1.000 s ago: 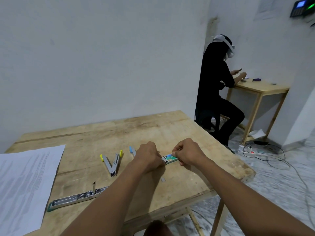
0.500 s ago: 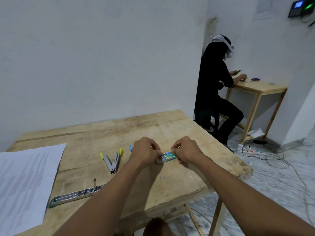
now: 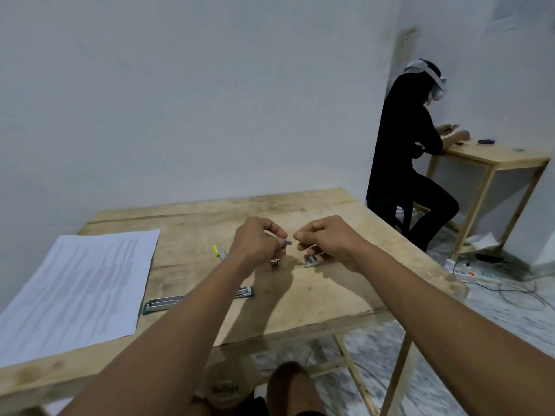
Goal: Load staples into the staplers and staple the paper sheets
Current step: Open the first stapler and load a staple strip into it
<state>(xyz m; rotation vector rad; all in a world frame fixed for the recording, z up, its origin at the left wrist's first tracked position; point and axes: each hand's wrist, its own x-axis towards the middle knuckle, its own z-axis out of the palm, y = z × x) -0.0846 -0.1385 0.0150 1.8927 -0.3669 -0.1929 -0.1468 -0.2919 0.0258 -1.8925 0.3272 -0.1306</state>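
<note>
Loading step. L hand [image 3: 255, 244] pinches strip [image 3: 288, 242]; R hand [image 3: 329, 241] curled, grips box [image 3: 311, 261]. Next: seat strip in open stapler [image 3: 162, 303] below-left of L hand, align w/ channel.

Dim, bluish light; soft shadows under the forearms; wide-angle bending and blur at edges.

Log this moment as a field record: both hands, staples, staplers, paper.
left hand: pinches a short staple strip, raised above the table
right hand: fingers curled; lower fingers seem to hold a small staple box
green stapler: lies opened flat beside the paper sheets
yellow-tipped stapler: on the table, partly hidden by the left hand
paper sheets: flat at the table's left
background: seated person at another table
</note>
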